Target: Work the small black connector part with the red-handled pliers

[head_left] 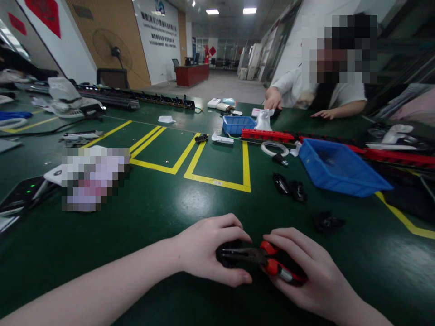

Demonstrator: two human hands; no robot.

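A right hand (311, 269) grips red-handled pliers (272, 266) while the left hand (207, 246) clasps a small black part (228, 261), apparently steadying it against the tips.

This is an office-cum-workshop — a lettered wall (159, 43) and red reception desk (192, 75) far left, a green worktable (152, 203) with yellow lines (152, 166) near.

Wall sign (159, 28), “大数据”, rest blurred

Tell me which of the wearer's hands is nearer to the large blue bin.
Right. The right hand, on the red-handled pliers, is on the near side of the blue bin, slightly left; the left hand, around a dark item, is farther left.
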